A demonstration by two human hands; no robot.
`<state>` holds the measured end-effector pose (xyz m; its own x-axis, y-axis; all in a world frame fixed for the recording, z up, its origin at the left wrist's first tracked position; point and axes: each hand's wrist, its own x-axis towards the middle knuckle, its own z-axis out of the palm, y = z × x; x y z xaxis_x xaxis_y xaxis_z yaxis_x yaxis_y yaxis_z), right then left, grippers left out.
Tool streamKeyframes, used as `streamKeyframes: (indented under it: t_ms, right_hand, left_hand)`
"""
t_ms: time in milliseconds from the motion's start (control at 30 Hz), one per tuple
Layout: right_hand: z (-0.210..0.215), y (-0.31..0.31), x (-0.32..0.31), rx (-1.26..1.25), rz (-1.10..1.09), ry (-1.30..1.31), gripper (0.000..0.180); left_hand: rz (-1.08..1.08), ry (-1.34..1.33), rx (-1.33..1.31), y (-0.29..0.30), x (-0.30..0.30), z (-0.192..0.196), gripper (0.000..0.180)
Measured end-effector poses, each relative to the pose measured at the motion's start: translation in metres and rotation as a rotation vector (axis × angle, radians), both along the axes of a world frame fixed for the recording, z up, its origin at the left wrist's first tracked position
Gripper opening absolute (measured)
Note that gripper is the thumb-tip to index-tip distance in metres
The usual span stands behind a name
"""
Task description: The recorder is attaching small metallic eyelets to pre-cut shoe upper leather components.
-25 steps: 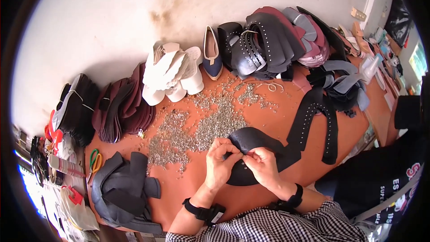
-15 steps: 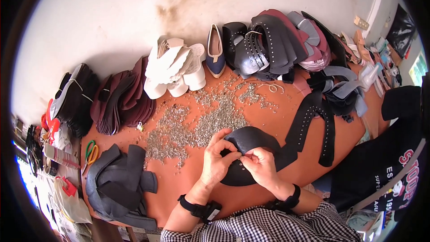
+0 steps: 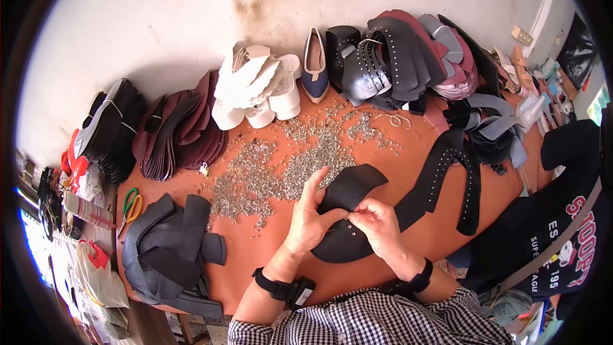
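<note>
On the orange-brown tabletop (image 3: 252, 252), a bare right hand (image 3: 379, 229) pinches a curved, black, leather-like piece (image 3: 340, 248); the bare left hand (image 3: 305, 225) is splayed, so a weak pinch could let it slip.

I see a workshop here, and most probably it is for shoes. A finished-looking blue shoe (image 3: 315, 83) stands near the wall (image 3: 166, 19), which is plain and stained. Across the orange table (image 3: 255, 268) I find a wide spread of small metal studs (image 3: 313, 160). Around it are stacked the cut parts: maroon pieces (image 3: 172, 137), black bundles (image 3: 110, 131), white parts (image 3: 285, 102) and a grey pile (image 3: 169, 249). One black strip (image 3: 469, 179) carries rows of studs. I notice also scissors (image 3: 133, 208), and bare fingers (image 3: 369, 214) on a black piece (image 3: 345, 248), which tells me of handwork.
</note>
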<state>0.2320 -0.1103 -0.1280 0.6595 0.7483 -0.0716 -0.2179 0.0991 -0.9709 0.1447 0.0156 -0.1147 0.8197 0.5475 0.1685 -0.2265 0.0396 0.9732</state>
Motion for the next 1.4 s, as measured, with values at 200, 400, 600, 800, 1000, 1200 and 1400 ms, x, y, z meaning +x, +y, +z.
streamKeyframes:
  t_ms: [200,400,600,800,1000,1200,1400]
  right_hand:
    - [0.0,-0.001,0.002,-0.032,0.038,-0.05,0.004]
    - [-0.004,-0.001,0.004,-0.098,0.076,-0.215,0.005]
    - [-0.001,0.004,0.004,0.165,0.161,0.408,0.026]
    - [-0.004,0.01,0.007,0.103,0.052,0.439,0.016]
    - [-0.019,0.011,0.014,0.011,0.038,0.46,0.008]
    - [-0.035,0.012,0.02,-0.018,0.05,0.425,0.011]
    - [-0.028,0.015,0.011,-0.016,0.028,0.386,0.008]
  left_hand:
    - [-0.054,0.064,-0.075,0.002,0.001,-0.006,0.062]
    - [-0.034,0.023,-0.045,0.003,0.004,-0.017,0.047]
    - [-0.019,0.146,0.324,0.001,-0.002,0.0,0.045]
    - [0.054,0.178,0.329,0.029,-0.013,0.008,0.042]
    - [0.505,0.616,0.607,0.09,-0.089,0.015,0.011]
    - [0.479,0.958,0.61,0.102,-0.136,-0.003,0.015]
    - [0.483,1.037,0.826,0.101,-0.131,-0.015,0.017]
